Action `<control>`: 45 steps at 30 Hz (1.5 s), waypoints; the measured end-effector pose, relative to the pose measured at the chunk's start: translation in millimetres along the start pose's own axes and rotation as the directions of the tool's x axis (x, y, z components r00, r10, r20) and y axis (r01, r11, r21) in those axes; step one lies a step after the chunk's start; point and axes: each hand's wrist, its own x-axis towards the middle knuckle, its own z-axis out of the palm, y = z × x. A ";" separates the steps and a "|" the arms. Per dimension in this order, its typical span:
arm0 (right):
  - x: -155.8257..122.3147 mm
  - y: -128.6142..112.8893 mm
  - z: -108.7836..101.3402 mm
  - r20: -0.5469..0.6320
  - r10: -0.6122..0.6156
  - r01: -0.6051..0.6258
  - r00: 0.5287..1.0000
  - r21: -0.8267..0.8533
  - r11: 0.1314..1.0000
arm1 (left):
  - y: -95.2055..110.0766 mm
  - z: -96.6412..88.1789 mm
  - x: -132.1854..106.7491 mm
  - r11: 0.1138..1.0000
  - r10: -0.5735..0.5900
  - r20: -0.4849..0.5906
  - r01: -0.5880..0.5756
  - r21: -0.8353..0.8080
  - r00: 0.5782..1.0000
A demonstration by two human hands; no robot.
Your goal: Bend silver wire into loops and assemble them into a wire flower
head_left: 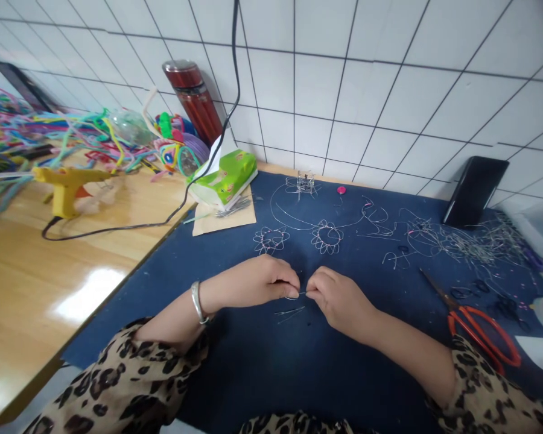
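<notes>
My left hand [278,278] and my right hand [332,295] meet over the blue mat, each pinched closed on a thin wire [303,293] that spans the small gap between them. Much of the wire is hidden by the fingers. Just below lie a few short wire pieces [290,313]. Beyond my left hand rests a flower-shaped wire ring [271,240] with small pink marks. A second flower-shaped wire ring [326,237] lies to its right. Farther back stands a small wire frame [306,182], near a large curved wire [294,226].
Red-handled scissors [484,331] lie at right, below tangled wire [475,244] and a leaning phone [476,191]. At left are a yellow glue gun [67,187] with its black cord, a tissue pack [226,178], a red flask [193,99] and heaped pipe cleaners [72,135].
</notes>
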 end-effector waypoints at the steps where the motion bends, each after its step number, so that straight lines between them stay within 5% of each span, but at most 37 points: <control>1: 0.3 0.5 -0.3 -0.006 -0.002 0.002 1.000 -0.020 1.000 | 0.0 1.9 0.5 1.000 0.007 -0.004 -0.007 0.017 1.000; 11: -0.5 0.2 -4.7 -0.056 -0.084 0.067 0.995 -0.256 0.964 | 8.7 22.7 3.3 0.876 -0.062 -0.122 0.112 0.468 0.991; 21: -3.1 0.0 -2.4 -0.173 -0.045 -0.013 0.984 -0.316 0.949 | 14.6 35.9 10.3 0.809 -0.057 -0.231 0.180 0.559 0.971; 25: -1.6 -0.2 -3.5 -0.272 -0.008 -0.060 0.962 -0.239 0.969 | 17.1 42.2 12.9 0.882 -0.116 -0.360 0.263 0.391 0.926; 29: -0.2 -4.2 -5.7 -0.382 0.044 -0.082 0.923 -0.084 0.993 | 17.8 47.5 18.5 0.966 -0.219 -0.450 0.258 0.025 0.865; 33: -0.3 -11.9 -11.3 -0.436 0.207 -0.132 0.876 0.198 0.971 | 20.3 47.5 22.1 0.895 -0.403 -0.419 0.253 -0.368 0.814; 36: 0.5 -12.4 -17.3 -0.245 0.375 -0.209 0.894 0.511 0.833 | 18.5 41.1 21.1 0.778 -0.465 -0.299 0.224 -0.586 0.833; 39: 2.7 -6.6 -20.7 0.016 0.418 -0.286 0.908 0.754 0.591 | 12.1 32.4 18.4 0.662 -0.462 -0.111 0.259 -0.703 0.880; 41: 4.3 -2.2 -20.9 0.100 0.411 -0.308 0.906 0.821 0.480 | 7.5 28.3 17.1 0.657 -0.440 -0.055 0.280 -0.700 0.896; 45: 5.7 2.8 -20.4 0.176 0.376 -0.329 0.910 0.858 0.394 | 2.9 26.2 16.7 0.722 -0.395 -0.063 0.267 -0.638 0.917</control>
